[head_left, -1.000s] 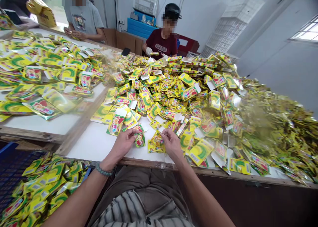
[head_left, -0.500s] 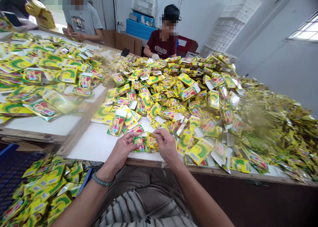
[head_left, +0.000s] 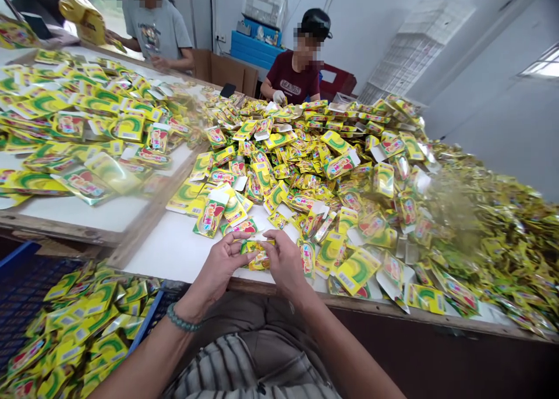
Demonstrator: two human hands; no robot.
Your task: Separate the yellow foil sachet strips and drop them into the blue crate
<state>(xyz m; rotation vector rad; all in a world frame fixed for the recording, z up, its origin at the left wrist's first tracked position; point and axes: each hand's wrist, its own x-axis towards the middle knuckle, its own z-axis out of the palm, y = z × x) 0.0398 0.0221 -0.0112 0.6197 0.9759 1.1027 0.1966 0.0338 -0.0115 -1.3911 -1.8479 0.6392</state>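
My left hand (head_left: 218, 265) and my right hand (head_left: 286, 262) meet over the near edge of the white table (head_left: 170, 247). Together they pinch a small stack of yellow and green sachets (head_left: 257, 253), fingers curled round its two ends. A beaded bracelet sits on my left wrist. Just beyond my fingers lies a big heap of the same sachets (head_left: 332, 172), mixed with folded yellow cartons (head_left: 212, 215).
A blue crate (head_left: 65, 329) full of packed yellow cartons stands at my lower left. A second table (head_left: 82, 212) on the left carries more cartons. Two people work at the far side, one in a maroon shirt (head_left: 297, 81), one in grey (head_left: 159, 32).
My hands have drawn together and toward the table edge, gathering the separate sachets they held into one small stack.
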